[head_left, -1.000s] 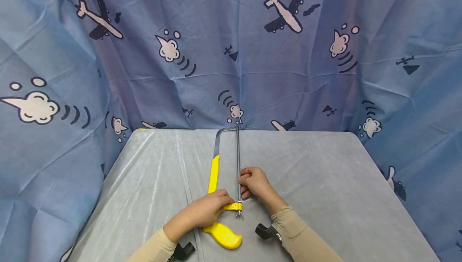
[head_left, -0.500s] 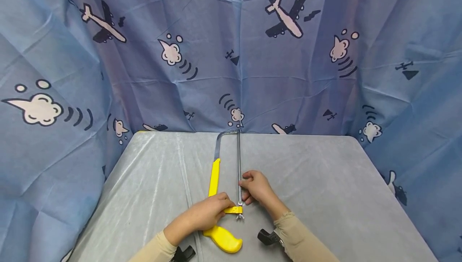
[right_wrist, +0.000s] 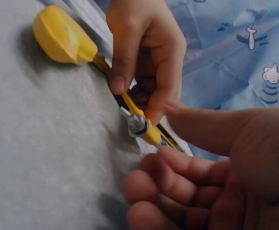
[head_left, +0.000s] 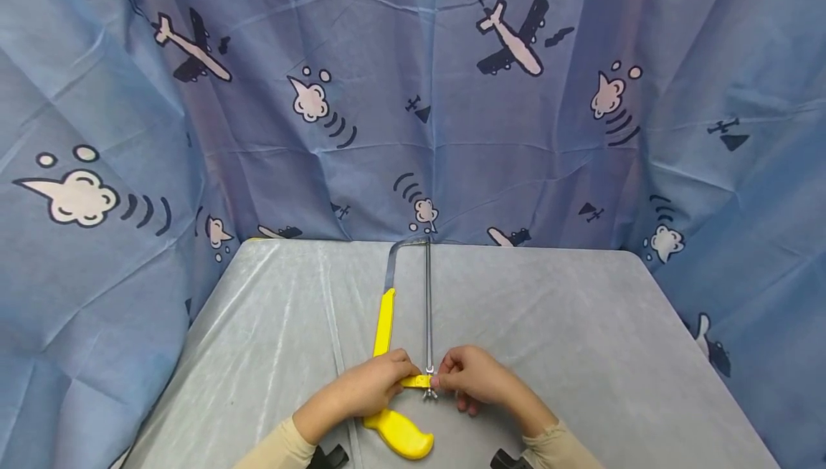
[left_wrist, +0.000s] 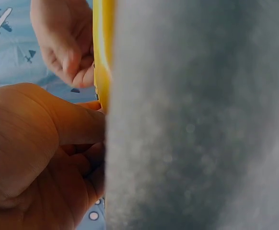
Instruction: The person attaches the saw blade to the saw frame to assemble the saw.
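A hacksaw (head_left: 384,322) with a yellow frame and handle (head_left: 405,435) lies on the grey-covered table, its grey far end pointing away. The blade (head_left: 429,304) runs along its right side down to a yellow blade holder (head_left: 416,381) with a metal wing nut (head_left: 429,395). My left hand (head_left: 371,384) grips the frame just above the handle, thumb on the yellow bar in the right wrist view. Beside the blade holder's outer end is my right hand (head_left: 484,383), thumb tip right at it and the other fingers loosely bent. In the right wrist view the wing nut (right_wrist: 137,123) shows uncovered.
A blue curtain (head_left: 361,96) with printed planes hangs behind the table (head_left: 548,311) and at both sides. Black wrist mounts (head_left: 329,457) show at both sleeves. The saw's far end reaches the table's back edge.
My right hand has moved from beside the blade down towards me to the blade holder's end. The left hand keeps its grip on the frame. The head view has tilted up slightly.
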A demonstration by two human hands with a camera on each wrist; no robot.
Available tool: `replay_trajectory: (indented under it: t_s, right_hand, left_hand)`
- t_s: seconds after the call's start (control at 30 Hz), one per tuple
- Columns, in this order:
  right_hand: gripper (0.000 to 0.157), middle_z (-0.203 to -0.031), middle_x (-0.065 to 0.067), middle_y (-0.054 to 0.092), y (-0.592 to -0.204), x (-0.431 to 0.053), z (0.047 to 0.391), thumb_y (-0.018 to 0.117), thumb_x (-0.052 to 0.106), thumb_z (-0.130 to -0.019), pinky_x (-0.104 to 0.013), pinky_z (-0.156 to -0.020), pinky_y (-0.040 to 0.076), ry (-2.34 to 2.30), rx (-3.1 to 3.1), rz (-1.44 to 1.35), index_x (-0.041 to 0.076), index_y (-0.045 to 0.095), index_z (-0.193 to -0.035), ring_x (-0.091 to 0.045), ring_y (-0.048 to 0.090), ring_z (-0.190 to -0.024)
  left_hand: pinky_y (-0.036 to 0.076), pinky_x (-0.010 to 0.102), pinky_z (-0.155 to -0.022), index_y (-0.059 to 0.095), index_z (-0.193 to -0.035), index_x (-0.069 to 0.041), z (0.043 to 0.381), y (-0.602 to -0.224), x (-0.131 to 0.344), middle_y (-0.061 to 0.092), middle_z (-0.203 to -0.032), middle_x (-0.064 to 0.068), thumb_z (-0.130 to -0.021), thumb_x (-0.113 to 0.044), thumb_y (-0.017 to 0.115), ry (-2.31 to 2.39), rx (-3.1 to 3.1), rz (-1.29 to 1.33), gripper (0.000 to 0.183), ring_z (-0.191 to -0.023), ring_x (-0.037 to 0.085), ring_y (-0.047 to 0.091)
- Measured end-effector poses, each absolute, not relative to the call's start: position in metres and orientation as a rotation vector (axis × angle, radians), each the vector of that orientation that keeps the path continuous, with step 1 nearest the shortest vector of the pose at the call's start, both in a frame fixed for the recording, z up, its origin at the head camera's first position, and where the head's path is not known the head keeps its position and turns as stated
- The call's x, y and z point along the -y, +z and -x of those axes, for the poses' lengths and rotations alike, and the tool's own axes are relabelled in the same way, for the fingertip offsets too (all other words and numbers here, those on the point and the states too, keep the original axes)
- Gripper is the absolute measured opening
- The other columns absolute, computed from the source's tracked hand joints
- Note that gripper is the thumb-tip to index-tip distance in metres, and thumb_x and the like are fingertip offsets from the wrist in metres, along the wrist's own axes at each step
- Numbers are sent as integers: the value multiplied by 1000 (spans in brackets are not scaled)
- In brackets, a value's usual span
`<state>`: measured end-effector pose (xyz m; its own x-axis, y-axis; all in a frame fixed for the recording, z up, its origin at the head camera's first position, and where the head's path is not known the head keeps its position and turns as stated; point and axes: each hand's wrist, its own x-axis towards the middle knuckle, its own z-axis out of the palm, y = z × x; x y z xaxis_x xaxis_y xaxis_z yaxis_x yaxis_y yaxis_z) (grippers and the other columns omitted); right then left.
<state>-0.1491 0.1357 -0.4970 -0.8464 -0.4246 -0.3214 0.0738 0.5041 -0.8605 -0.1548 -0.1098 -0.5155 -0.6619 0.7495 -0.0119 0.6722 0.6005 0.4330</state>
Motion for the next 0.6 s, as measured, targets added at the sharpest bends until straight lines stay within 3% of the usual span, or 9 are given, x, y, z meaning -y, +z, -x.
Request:
replay_trajectory:
  t_s: [0.33, 0.6]
  right_hand:
    - [17, -64, -3, 63, -505, -134, 134, 78, 16, -89, -25, -35, 42, -1267, -2143, 367, 7, 68, -80, -11, 53, -40]
    - [26, -50, 2, 56, -505, -122, 128, 86, 22, -82, -24, -34, 40, -1136, -2396, 318, 15, 65, -67, -7, 47, -36]
  left_hand:
    - [50, 15, -90, 71, -124, -16, 151, -516, 109, 59, -104, -11, -95, -2, 67, 613, -2625, -1197, 32, -97, -2, 57]
    - [51, 16, -91, 70, -125, -16, 153, -515, 109, 59, -105, -11, -96, -1, 66, 633, -2623, -1190, 33, -99, -1, 58]
